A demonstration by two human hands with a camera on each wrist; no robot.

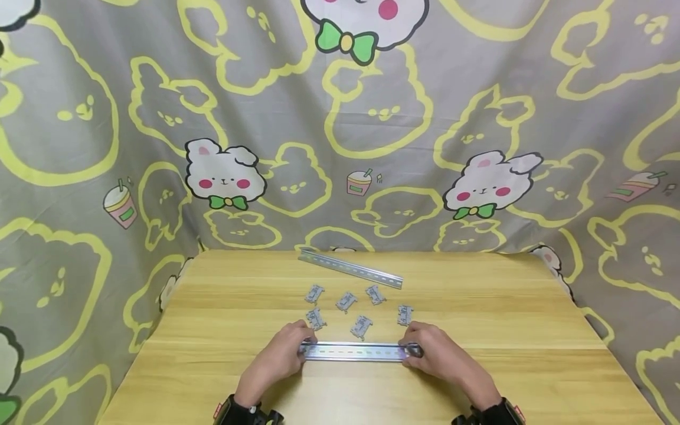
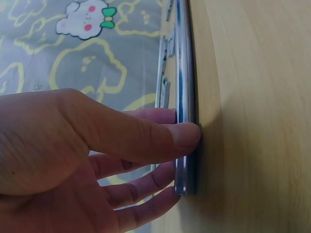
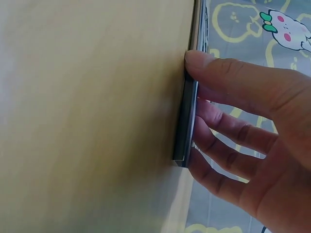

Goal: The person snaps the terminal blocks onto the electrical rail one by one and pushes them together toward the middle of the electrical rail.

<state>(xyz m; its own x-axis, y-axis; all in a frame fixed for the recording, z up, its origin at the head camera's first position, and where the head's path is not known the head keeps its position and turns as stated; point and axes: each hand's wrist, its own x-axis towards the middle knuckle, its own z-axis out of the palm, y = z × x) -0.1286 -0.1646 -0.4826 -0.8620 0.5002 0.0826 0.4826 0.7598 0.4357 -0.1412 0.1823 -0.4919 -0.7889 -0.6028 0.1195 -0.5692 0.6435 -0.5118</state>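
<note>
A slotted metal DIN rail (image 1: 353, 352) lies crosswise near the front of the table, a hand at each end. My left hand (image 1: 284, 352) grips its left end; in the left wrist view the thumb (image 2: 187, 137) is on the near edge and the other fingers are on the far edge. At the right end my right hand (image 1: 432, 349) holds the rail the same way, its thumb (image 3: 198, 59) over the near edge in the right wrist view. Just beyond the rail lie several grey terminal blocks, one (image 1: 362, 326) close behind its middle and another (image 1: 405, 314) near my right hand.
A second slotted rail (image 1: 350, 269) lies at a slant near the back of the wooden table (image 1: 223, 301). More grey blocks, such as this terminal block (image 1: 314, 293), are scattered between the two rails. A patterned curtain (image 1: 297, 195) surrounds the back and sides.
</note>
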